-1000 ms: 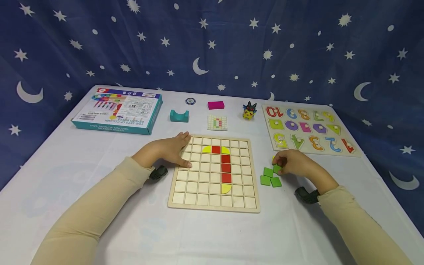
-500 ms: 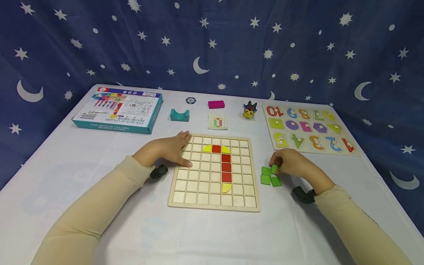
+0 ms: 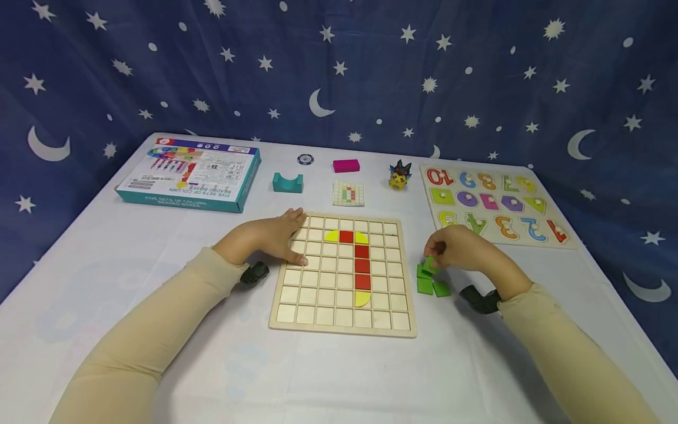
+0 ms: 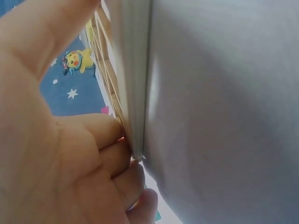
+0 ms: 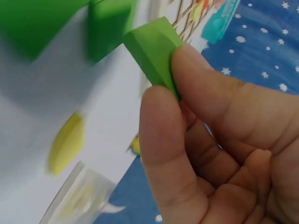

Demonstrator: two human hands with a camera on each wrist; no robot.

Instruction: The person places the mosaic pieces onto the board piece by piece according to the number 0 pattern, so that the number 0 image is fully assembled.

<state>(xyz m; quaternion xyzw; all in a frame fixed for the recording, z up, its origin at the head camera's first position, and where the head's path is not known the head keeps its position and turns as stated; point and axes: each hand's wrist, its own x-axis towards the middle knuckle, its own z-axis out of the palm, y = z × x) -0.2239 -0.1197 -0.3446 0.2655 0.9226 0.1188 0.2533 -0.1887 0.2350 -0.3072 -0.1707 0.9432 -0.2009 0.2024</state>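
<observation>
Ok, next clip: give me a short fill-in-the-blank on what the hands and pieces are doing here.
1. The right hand pinches a square tile coloured ____.
2. The left hand rests on the ____ edge of the wooden grid board.
3. The straight column of tiles set in the board is coloured ____.
4. Three more green tiles lie on the table to the board's ____.

Missing words: green; left; red; right

Long beige sleeves cover both arms, with a black wrist-worn camera (image 3: 479, 299) on each.
</observation>
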